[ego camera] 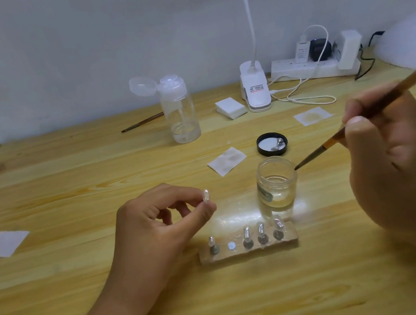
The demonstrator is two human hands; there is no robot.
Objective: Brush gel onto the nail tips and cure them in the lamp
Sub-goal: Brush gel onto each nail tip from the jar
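the left hand [162, 218] hovers above the table [66, 182], pinching a clear nail tip [205, 195] between thumb and forefinger, the other fingers curled loosely under. the right hand [391, 150] grips a brush [337, 138] like a pen, handle slanting up toward the right edge, its dark bristles at the right side of the rim of an open jar [276, 182]; whether they touch the glass is hard to tell. the jar holds clear gel and stands just behind a stand [248, 250] near the front of the table. four tips stand on pegs in the stand, one at the left and three at the right, with a bare white disc [232, 245] between them. the jar's black lid [272, 143] lies upside down just behind the jar, with something small and metallic inside. a used wipe [226, 161] lies left of the lid, another [312, 116] further back right, and a clean one [4, 244] far left. the white curing lamp [414, 40] sits at the far right, partly cut off. along the back are a pump bottle [178, 107] with its cap flipped open, a second brush [142, 122] lying flat behind it, a stack of pads [230, 108], a clip light [255, 90] and a power strip [313, 66] with plugs and cables.
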